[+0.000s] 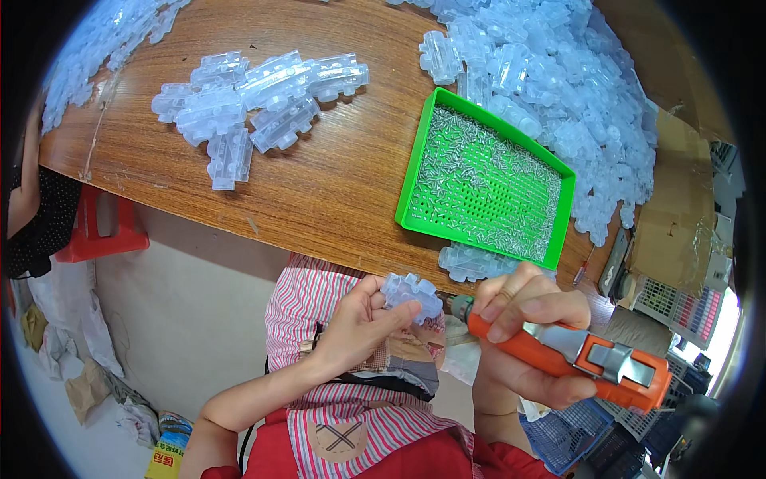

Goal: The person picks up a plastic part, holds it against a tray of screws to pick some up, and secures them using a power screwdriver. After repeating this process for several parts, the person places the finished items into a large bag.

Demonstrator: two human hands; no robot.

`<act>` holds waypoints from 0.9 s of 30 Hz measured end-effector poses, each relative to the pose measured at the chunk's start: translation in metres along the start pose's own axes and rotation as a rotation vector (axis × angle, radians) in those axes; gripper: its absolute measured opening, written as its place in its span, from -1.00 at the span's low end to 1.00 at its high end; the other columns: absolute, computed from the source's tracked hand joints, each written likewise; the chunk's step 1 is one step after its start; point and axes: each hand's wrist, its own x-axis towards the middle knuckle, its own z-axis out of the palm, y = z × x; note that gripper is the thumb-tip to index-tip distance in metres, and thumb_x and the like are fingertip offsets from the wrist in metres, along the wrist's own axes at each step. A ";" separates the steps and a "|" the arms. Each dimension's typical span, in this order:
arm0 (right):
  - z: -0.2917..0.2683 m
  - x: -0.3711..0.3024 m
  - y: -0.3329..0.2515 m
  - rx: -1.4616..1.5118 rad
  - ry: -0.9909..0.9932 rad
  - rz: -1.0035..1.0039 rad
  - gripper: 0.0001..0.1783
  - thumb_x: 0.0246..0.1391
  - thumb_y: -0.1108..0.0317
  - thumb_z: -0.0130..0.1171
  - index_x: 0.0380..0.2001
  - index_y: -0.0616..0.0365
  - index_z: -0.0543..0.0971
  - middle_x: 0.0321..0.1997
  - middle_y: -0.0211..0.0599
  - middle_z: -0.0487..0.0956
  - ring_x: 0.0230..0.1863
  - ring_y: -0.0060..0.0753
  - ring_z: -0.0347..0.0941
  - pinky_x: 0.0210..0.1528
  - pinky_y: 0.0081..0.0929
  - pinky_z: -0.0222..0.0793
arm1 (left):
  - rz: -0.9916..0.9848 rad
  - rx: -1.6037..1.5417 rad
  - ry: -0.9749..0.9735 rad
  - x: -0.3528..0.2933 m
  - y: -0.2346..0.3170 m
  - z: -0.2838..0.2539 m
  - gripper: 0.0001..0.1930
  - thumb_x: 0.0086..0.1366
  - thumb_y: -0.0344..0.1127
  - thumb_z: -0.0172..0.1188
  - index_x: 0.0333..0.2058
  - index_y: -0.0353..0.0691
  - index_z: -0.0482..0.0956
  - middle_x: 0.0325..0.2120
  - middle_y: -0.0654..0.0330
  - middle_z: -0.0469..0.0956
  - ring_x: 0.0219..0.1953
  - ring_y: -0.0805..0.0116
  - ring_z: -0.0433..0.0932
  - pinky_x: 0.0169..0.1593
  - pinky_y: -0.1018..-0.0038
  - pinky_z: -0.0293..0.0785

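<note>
Between the thumb and fingers of my left hand [363, 323] is a clear plastic part [411, 295], held over my lap just off the table's edge. My right hand [531, 319] is wrapped round an orange power screwdriver [558, 351] with a silver clip; its dark tip points left toward the part, a small gap apart from it. Behind the screwdriver, a bright green tray [413, 188] full of small silver screws [455, 152] lies at the table's near right. One more clear plastic part [471, 262] shows below the tray's near edge.
A small group of clear plastic parts [275, 80] lies on the wooden table [335, 176]. A large heap [570, 88] of them fills the back right; another pile [112, 40] is at far left. A thin screwdriver [584, 267] lies right. A red stool [104, 231] stands left, beside another person's arm.
</note>
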 end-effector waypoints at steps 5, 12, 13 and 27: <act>0.003 -0.003 0.010 -0.005 -0.004 -0.018 -0.07 -0.21 -0.54 0.02 -0.25 0.25 0.48 -0.61 -0.30 0.45 -0.57 -0.47 0.29 -0.50 -0.44 0.33 | 0.067 0.016 0.051 0.004 -0.005 0.006 -0.73 0.27 -0.47 0.14 -0.11 -0.38 0.29 -0.21 0.07 0.54 -0.22 0.47 0.56 -0.19 0.59 0.52; 0.006 -0.004 0.019 -0.003 0.016 0.016 -0.08 -0.24 -0.53 0.06 -0.27 0.25 0.50 -0.61 -0.32 0.45 -0.56 -0.47 0.30 -0.50 -0.44 0.32 | 0.112 -0.055 0.071 0.008 -0.009 0.009 -0.73 0.26 -0.50 0.15 -0.13 -0.39 0.29 -0.21 0.06 0.54 -0.19 0.47 0.56 -0.14 0.55 0.55; 0.006 -0.005 0.020 0.005 0.012 0.008 -0.06 -0.26 -0.54 0.06 -0.28 0.25 0.50 -0.60 -0.31 0.45 -0.55 -0.47 0.30 -0.51 -0.45 0.31 | 0.116 -0.025 0.069 0.008 -0.008 0.008 -0.74 0.25 -0.51 0.15 -0.13 -0.39 0.29 -0.21 0.06 0.54 -0.19 0.47 0.56 -0.14 0.56 0.55; 0.013 -0.014 0.027 -0.162 -0.014 0.003 -0.14 -0.17 -0.57 -0.04 -0.45 0.17 0.40 -0.65 -0.28 0.42 -0.52 -0.35 0.31 -0.53 -0.40 0.30 | 0.167 0.061 0.130 0.007 -0.018 0.011 -0.74 0.22 -0.54 0.17 -0.18 -0.41 0.29 -0.29 0.06 0.55 -0.29 0.46 0.59 -0.24 0.60 0.58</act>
